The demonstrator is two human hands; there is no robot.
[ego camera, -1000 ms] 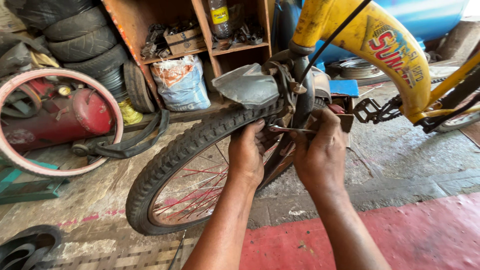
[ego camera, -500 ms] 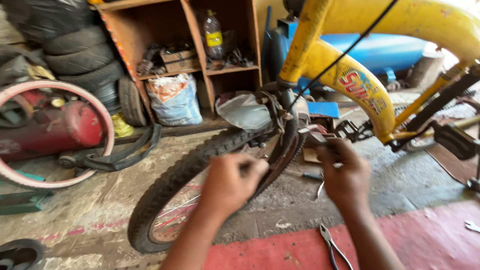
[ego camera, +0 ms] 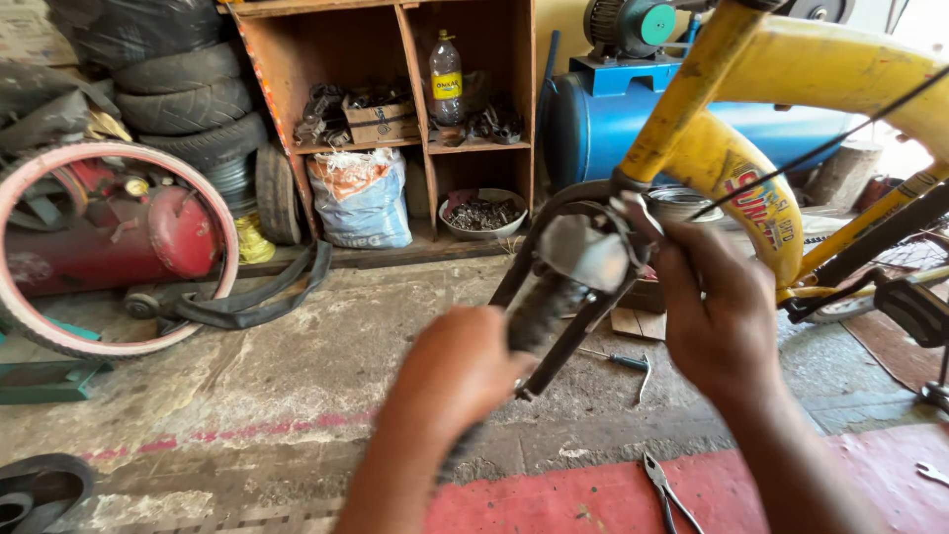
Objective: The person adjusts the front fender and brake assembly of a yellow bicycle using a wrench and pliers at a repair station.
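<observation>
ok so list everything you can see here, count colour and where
bicycle frame: one, yellow, upper right
front tyre: one, black, centre, in the fork
mudguard: one, grey, above the tyre
pliers: one, dark, on red mat, bottom
screwdriver: one, dark-handled, on floor
compressor tank: one, blue, behind frame
shelf unit: one, wooden, top centre
bottle: one, clear, on shelf
sack: one, white, lower shelf
pink-rimmed tyre: one, left
red tank: one, left
left hand: on the tyre
right hand: by the mudguard
</observation>
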